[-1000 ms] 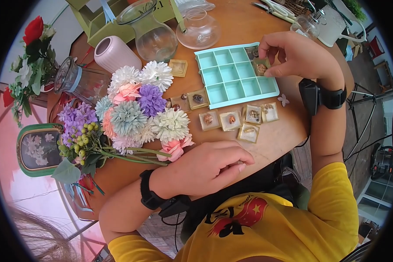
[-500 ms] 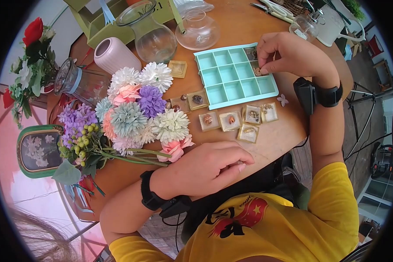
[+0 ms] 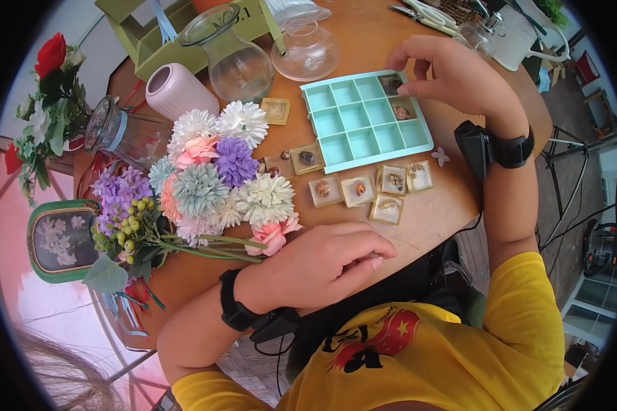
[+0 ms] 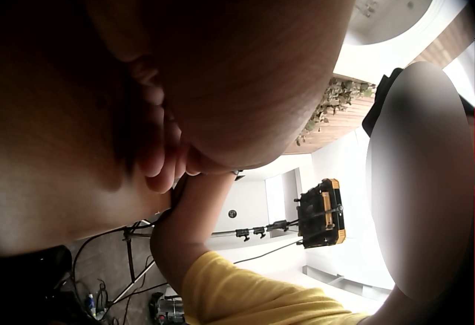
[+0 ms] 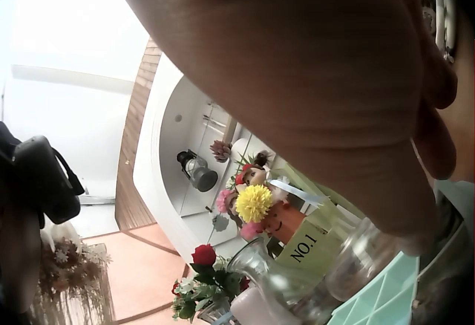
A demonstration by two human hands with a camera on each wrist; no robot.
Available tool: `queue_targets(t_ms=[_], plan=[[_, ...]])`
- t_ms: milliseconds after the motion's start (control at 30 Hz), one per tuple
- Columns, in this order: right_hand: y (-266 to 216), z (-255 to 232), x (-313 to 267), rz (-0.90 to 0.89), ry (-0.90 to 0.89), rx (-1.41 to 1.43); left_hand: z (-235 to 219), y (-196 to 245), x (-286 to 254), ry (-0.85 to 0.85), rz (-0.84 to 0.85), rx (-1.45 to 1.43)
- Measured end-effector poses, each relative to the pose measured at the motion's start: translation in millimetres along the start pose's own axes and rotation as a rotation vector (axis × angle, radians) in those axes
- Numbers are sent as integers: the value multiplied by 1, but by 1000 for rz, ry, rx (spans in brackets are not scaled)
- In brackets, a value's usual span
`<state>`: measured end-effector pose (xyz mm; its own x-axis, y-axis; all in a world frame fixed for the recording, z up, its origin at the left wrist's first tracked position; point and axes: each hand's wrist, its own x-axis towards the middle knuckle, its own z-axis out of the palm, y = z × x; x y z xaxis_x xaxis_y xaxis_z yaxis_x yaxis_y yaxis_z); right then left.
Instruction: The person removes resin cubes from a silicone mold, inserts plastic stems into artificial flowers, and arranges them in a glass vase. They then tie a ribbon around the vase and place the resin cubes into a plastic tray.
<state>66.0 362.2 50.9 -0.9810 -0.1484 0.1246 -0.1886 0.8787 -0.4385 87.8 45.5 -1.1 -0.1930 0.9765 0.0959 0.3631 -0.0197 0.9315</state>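
Observation:
My right hand (image 3: 452,72) hovers over the far right corner of a mint-green divided tray (image 3: 351,116), thumb and fingers parted with nothing between them. Below the fingertips, a dark specimen in a small clear block (image 3: 391,84) fills the corner compartment. Another block with a reddish-brown piece (image 3: 401,112) sits in the compartment just nearer. At the table's front edge rests my left hand (image 3: 315,264), its fingers loosely bent. Several small square blocks with shells or stones inside, one with an orange piece (image 3: 358,190), lie before the tray.
Artificial flowers (image 3: 209,178) cover the table's left side. Behind them stand a pink ribbed vase (image 3: 182,92), a clear glass vase (image 3: 240,68) and a round glass bowl (image 3: 308,51). Scissors (image 3: 428,17) and a glass spray bottle (image 3: 480,38) are at the back right.
My right fingers lowered a clear block into the right-hand compartment of the middle row, let go and drew back up and away. My left hand stays in place.

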Motion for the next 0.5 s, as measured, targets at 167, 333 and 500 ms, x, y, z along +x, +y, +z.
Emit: queue_targets(t_ms=[167,333,500], plan=[[-5,2,0,75,-62,27,0,-1,-1,7,7,-2],[-4,1,4,94,-30,-8,0,0,-1,3,6,-8],[0,6,4,87,14,-1,0,-2,-2,11,20,-10]])
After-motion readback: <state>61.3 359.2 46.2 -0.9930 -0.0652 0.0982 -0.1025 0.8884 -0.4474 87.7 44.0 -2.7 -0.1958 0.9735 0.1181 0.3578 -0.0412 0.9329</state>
